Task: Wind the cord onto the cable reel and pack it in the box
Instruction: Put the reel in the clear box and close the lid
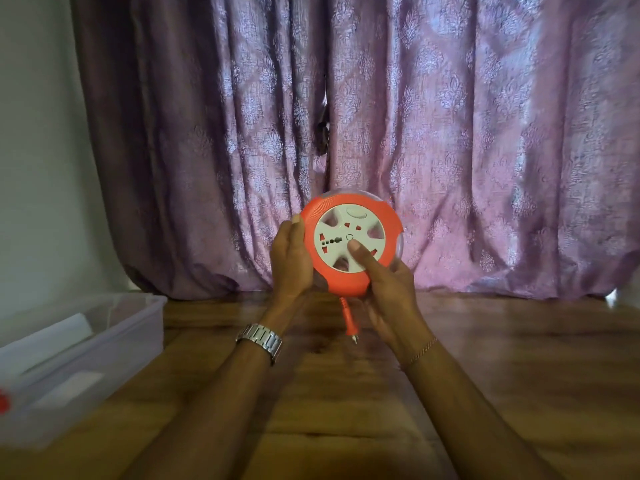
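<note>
A round orange cable reel (379,220) with a white socket face is held upright above the wooden table, face toward me. My left hand (291,261) grips its left rim. My right hand (388,292) holds the lower right edge, with the thumb pressed on the white face near the centre. A short length of orange cord ending in a plug (348,322) hangs below the reel between my wrists. The clear plastic box (138,327) sits open at the left of the table.
The wooden table (502,358) stretches across the foreground. A purple patterned curtain (450,133) hangs close behind it. White paper or packaging lies inside the box. A small red object (2,401) shows at the far left edge.
</note>
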Demonstrator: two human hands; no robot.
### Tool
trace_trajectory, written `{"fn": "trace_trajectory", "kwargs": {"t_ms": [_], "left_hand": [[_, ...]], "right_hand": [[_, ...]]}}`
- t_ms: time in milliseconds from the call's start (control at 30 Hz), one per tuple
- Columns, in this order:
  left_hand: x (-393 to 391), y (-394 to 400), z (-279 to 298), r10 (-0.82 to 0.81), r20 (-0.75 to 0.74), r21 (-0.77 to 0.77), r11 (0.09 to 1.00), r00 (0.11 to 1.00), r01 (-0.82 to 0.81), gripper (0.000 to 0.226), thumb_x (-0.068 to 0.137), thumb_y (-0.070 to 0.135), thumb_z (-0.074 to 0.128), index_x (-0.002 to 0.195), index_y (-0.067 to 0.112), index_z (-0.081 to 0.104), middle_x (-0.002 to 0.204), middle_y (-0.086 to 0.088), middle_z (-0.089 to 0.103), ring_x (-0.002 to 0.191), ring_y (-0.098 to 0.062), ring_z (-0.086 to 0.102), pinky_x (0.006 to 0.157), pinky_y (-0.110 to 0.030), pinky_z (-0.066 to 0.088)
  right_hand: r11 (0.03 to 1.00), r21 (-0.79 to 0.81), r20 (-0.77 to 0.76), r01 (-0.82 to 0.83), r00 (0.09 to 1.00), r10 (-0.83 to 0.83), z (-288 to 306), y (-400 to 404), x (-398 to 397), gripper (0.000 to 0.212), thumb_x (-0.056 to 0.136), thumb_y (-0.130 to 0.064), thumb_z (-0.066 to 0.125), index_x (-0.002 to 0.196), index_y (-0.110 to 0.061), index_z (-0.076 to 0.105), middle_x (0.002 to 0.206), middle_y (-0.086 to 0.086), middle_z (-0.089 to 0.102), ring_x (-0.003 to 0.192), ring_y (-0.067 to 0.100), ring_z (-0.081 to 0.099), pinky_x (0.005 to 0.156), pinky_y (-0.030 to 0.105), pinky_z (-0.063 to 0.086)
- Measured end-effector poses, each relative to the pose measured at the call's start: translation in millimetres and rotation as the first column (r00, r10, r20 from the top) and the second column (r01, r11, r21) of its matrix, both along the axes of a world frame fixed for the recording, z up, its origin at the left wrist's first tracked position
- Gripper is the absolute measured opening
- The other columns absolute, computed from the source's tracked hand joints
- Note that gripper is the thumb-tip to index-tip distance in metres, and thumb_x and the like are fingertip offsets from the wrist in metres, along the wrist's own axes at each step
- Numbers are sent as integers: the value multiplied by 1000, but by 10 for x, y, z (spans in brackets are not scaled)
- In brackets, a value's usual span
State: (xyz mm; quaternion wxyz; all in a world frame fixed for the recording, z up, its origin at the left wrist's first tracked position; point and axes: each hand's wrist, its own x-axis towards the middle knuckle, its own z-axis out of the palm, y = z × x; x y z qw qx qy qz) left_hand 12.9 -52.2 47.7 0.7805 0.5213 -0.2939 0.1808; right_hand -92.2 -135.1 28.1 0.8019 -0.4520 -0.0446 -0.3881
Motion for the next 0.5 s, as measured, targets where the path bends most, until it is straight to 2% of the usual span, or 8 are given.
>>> {"fn": "trace_trajectory", "kwargs": {"t_ms": [133, 267, 400, 433, 467, 500], "left_hand": [[-62, 369, -92, 48, 43, 59, 997, 998, -51, 33, 110, 22, 45, 82, 11, 59, 68, 10, 61, 56, 9, 52, 58, -10, 44], [-90, 746, -155, 126, 41, 107, 986, 991, -130, 32, 109, 18, 46, 80, 14, 58, 74, 5, 60, 59, 7, 51, 61, -13, 44], [-130, 1144, -200, 244, 98, 185, 948, 965, -258, 34, 104, 31, 41, 83, 11, 60, 75, 6, 63, 64, 6, 58, 63, -12, 46], [-121, 1285, -204, 302, 107, 209, 925, 947, -318, 35, 102, 33, 39, 85, 13, 62, 77, 5, 64, 70, 3, 62, 68, -16, 49], [-97, 1394, -209, 356, 113, 245, 895, 928, -373, 35, 102, 35, 37, 89, 15, 63, 81, 3, 65, 78, -4, 65, 75, -26, 50], [-59, 1502, -222, 421, 124, 290, 850, 898, -439, 34, 104, 34, 39, 94, 14, 65, 84, 1, 66, 86, -19, 68, 76, -34, 48]], "right_hand": [[998, 34, 11, -56, 998, 56, -134, 255, 45, 50, 69, -9, 84, 116, -4, 67, 110, 18, 72, 102, 34, 69, 85, 58, 54], [992, 57, 2, -117, 993, 117, -212, 517, 122, 53, 66, -11, 87, 116, -8, 68, 110, 16, 72, 99, 32, 70, 77, 50, 58], [983, 70, -22, -173, 984, 174, -223, 750, 206, 54, 59, -17, 92, 108, -10, 72, 105, 14, 74, 95, 30, 72, 68, 42, 59], [980, 69, -35, -188, 981, 190, -224, 827, 241, 54, 57, -18, 93, 107, -12, 73, 105, 13, 74, 95, 30, 72, 69, 45, 59], [977, 72, -45, -201, 978, 205, -221, 873, 269, 54, 57, -19, 93, 107, -13, 73, 105, 12, 74, 95, 29, 72, 71, 49, 59], [974, 75, -55, -213, 975, 217, -218, 910, 294, 55, 58, -19, 92, 109, -13, 72, 105, 12, 74, 96, 29, 72, 74, 53, 58]]}}
